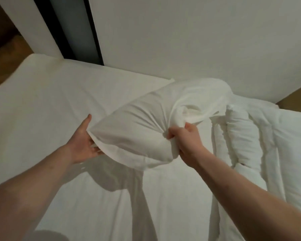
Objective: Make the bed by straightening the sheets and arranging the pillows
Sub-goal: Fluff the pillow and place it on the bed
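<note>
A white pillow (146,119) hangs in the air above the white fitted sheet (42,105), its shadow falling on the bed below. My right hand (184,141) grips a bunched fistful of the pillowcase at the pillow's near right end. My left hand (83,141) lies flat against the pillow's near left corner with the fingers straight and the thumb up along its side. The far end of the pillow points toward the wall.
A crumpled white duvet (261,140) lies heaped along the right side of the bed. A white wall (198,40) runs behind the bed, with a dark vertical strip (73,28) at the left. Wooden floor (5,49) shows at the far left.
</note>
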`<action>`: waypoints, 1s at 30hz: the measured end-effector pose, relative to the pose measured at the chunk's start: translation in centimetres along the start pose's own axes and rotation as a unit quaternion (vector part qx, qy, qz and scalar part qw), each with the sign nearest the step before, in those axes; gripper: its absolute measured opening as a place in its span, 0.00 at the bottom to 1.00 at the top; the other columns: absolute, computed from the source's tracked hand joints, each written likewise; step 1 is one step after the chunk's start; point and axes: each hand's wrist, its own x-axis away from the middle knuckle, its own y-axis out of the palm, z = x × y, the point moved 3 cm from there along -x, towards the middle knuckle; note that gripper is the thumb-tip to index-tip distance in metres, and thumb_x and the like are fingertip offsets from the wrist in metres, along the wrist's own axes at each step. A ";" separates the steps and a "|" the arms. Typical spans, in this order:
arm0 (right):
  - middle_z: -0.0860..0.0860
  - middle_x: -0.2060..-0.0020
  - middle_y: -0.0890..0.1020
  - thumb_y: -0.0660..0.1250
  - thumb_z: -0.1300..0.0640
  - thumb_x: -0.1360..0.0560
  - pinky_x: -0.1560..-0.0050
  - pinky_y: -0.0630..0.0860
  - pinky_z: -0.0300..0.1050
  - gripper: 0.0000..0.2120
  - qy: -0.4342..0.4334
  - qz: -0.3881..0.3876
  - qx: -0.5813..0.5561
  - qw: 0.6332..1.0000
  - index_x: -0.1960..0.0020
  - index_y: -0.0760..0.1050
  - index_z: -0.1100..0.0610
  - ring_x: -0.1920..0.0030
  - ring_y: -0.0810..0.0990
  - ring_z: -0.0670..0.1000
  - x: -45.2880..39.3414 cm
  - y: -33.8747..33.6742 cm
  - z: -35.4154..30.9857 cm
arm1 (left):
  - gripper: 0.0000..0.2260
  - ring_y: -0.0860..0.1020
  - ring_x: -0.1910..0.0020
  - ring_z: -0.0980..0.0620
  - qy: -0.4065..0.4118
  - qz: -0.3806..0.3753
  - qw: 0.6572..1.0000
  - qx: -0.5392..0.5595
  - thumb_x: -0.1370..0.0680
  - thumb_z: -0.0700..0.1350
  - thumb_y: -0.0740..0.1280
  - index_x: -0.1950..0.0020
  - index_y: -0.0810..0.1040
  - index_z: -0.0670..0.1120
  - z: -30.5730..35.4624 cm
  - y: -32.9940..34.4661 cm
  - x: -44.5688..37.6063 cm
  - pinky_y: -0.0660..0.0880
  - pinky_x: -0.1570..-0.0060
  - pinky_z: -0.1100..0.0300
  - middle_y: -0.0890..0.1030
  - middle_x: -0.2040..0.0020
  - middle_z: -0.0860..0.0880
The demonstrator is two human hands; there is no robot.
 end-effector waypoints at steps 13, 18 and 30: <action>0.63 0.45 0.86 0.68 0.67 0.45 0.43 0.80 0.62 0.33 0.261 0.065 -0.012 0.963 0.40 0.80 0.66 0.46 0.85 0.66 13.3 -15.0 8.6 | 0.33 0.80 0.36 0.44 -0.079 -0.070 0.969 -0.222 0.32 0.67 0.75 0.34 0.82 0.48 -3.9 1.5 6.2 0.72 0.32 0.48 0.84 0.37 0.47; 0.57 0.45 0.86 0.73 0.46 0.31 0.41 0.79 0.53 0.29 0.333 0.051 0.025 0.941 0.34 0.80 0.59 0.45 0.85 0.61 13.8 -17.6 12.7 | 0.32 0.83 0.44 0.51 -0.175 -0.090 0.855 -0.479 0.33 0.75 0.68 0.40 0.80 0.55 -7.5 6.0 6.4 0.77 0.45 0.55 0.87 0.45 0.52; 0.44 0.61 0.83 0.67 0.67 0.21 0.70 0.75 0.30 0.11 0.161 0.131 0.041 0.977 0.48 0.79 0.51 0.67 0.83 0.40 15.8 -23.0 3.6 | 0.20 0.84 0.46 0.49 0.162 -0.002 0.908 -0.386 0.32 0.40 0.80 0.42 0.83 0.53 -7.3 14.7 14.3 0.79 0.42 0.48 0.87 0.47 0.53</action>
